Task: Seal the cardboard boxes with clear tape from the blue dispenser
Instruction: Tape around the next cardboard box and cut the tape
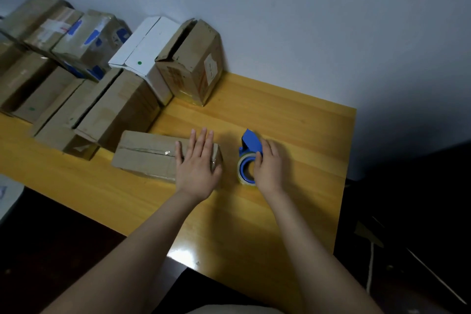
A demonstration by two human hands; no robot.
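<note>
A pile of boxes (76, 71) stands at the left against the wall. Near the middle of the yellow table (293, 115) lies a small cardboard box (145, 155); the left hand (197, 163) presses flat on its right end, fingers straight. Just beside it, the right hand (270, 166) curls around the blue tape dispenser (251, 145), which rests on the table.

The left hand (197, 163) lies flat on a box (145, 155); right of its fingers (202, 139), the right hand (270, 166) grips the blue dispenser (251, 143).
</note>
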